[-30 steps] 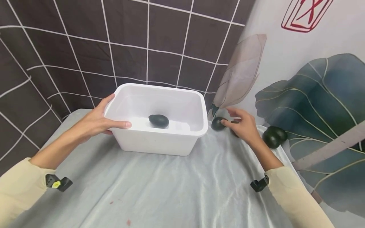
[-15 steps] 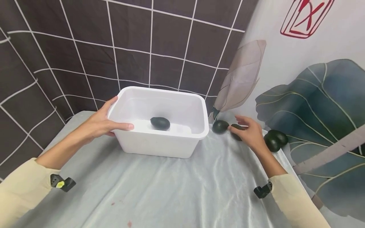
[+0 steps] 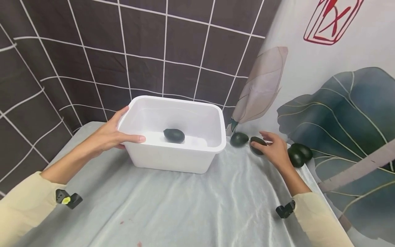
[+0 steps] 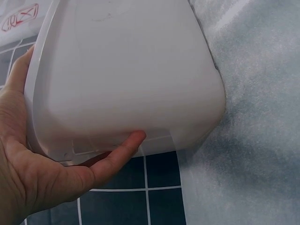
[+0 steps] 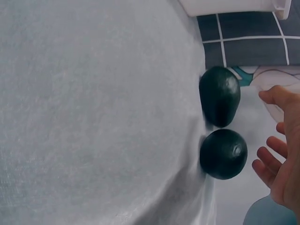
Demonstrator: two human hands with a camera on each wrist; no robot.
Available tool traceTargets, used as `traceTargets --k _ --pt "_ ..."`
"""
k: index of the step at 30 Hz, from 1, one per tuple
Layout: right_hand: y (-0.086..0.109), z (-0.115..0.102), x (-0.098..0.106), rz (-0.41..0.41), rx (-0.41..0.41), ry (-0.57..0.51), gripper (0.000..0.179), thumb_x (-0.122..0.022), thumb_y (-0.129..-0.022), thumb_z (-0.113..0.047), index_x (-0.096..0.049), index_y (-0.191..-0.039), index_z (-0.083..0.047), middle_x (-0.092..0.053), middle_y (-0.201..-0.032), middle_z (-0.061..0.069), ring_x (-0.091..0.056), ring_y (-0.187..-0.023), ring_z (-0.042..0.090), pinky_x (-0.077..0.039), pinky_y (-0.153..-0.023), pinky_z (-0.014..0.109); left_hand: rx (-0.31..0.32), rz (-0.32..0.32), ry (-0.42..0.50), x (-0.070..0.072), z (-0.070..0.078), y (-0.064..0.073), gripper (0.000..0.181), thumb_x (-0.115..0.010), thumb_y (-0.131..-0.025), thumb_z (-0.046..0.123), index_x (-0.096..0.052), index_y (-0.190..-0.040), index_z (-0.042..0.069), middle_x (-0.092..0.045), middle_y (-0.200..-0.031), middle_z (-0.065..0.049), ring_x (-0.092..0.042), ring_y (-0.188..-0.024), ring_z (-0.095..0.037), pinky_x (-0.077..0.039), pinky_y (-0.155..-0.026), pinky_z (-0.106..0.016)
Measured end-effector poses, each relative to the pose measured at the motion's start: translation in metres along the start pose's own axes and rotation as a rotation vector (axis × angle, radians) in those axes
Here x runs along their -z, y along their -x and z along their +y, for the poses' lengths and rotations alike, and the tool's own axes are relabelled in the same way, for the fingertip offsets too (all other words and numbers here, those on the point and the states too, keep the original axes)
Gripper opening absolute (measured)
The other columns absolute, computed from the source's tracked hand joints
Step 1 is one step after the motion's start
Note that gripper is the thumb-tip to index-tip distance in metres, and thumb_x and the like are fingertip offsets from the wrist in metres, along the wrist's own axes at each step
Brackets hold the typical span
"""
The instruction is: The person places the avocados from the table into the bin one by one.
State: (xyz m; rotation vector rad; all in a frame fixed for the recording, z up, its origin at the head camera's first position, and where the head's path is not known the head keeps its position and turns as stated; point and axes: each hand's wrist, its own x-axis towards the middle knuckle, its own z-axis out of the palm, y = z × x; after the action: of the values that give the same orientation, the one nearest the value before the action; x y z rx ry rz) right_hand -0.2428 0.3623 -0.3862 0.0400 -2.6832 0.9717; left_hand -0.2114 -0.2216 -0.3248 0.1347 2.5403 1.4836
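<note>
A white plastic tub [image 3: 172, 159] stands on the cloth, with one dark green avocado [image 3: 174, 136] lying inside. My left hand [image 3: 106, 138] grips its left end, the thumb over the rim; in the left wrist view a finger [image 4: 119, 157] lies along the outer wall. Right of the tub, two more avocados lie side by side, a nearer-to-tub avocado [image 3: 239, 139] and a second avocado [image 3: 258, 145]. My right hand [image 3: 276, 151] is beside the second one with fingers spread; in the right wrist view a gap separates the hand [image 5: 283, 154] from both fruits.
Two further avocados [image 3: 299, 154] lie touching at the cloth's right edge, behind my right wrist. A dark tiled-pattern curtain [image 3: 139, 51] hangs behind the tub. A white curtain with a printed leaf [image 3: 336, 113] is on the right. Grey-blue cloth [image 3: 172, 209] covers the table.
My right hand has drawn a little to the right, uncovering more of the second avocado. The left hand keeps its grip on the tub. The head view has tilted up slightly.
</note>
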Motion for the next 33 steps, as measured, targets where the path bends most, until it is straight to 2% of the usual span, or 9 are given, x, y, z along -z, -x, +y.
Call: traceTargets --k 13,22,33 --pt "0.0 0.014 0.001 0.003 -0.058 0.046 0.075 -0.089 -0.097 -0.038 -0.064 -0.158 -0.003 -0.062 -0.161 0.028 -0.064 -0.143 0.051 -0.054 -0.115 0.066 0.0 0.005 0.0 0.0 0.001 0.0 0.138 -0.095 -0.092 0.039 0.009 -0.183 0.035 -0.033 -0.18 -0.025 -0.049 -0.154 -0.044 -0.065 -0.096 -0.057" --pt "-0.001 0.022 -0.004 -0.022 -0.084 0.053 0.077 -0.088 -0.097 -0.038 -0.062 -0.159 -0.003 -0.061 -0.162 0.028 -0.062 -0.144 0.052 -0.053 -0.114 0.067 -0.001 0.01 0.006 -0.002 -0.001 0.002 0.138 -0.095 -0.092 0.038 0.009 -0.183 0.034 -0.033 -0.18 -0.026 -0.049 -0.154 -0.045 -0.065 -0.096 -0.057" --pt "-0.006 0.029 -0.005 -0.064 -0.136 0.091 0.083 -0.088 -0.097 -0.042 -0.058 -0.164 -0.004 -0.057 -0.166 0.029 -0.057 -0.149 0.052 -0.047 -0.117 0.071 -0.001 0.009 0.007 -0.001 0.0 0.0 0.138 -0.095 -0.092 0.038 0.009 -0.183 0.035 -0.035 -0.179 -0.025 -0.049 -0.154 -0.044 -0.065 -0.095 -0.057"
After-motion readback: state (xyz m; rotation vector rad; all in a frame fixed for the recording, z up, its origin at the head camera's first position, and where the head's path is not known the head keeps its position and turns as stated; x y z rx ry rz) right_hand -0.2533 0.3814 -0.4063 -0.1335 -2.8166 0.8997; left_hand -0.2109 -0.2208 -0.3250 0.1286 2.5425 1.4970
